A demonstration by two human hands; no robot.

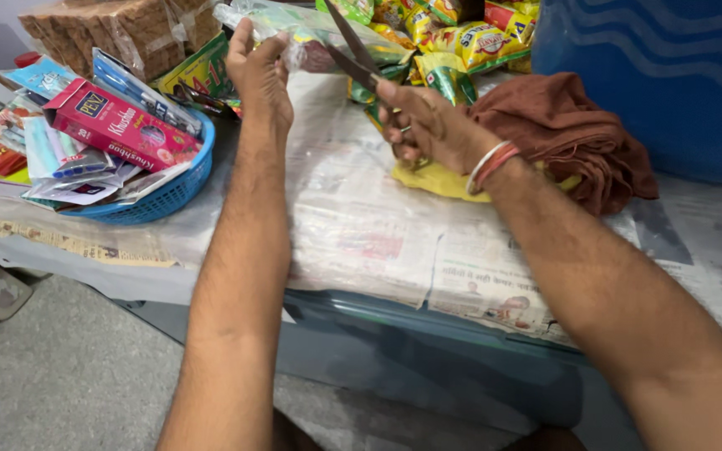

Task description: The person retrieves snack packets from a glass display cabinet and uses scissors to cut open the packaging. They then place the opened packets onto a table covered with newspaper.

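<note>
At the far left of your desk (361, 242), which is covered in newspaper, a blue basket (173, 194) holds a pink box (119, 127) and flat packets. Your left hand (259, 77) is raised beside it, fingers closed on the edge of a clear plastic packet (311, 38). Your right hand (428, 125) grips a pair of scissors (353, 54), blades parted at the packet. Just right of that hand lies a crumpled brown cloth (570, 134), with a blue drum (662, 75) behind it.
</note>
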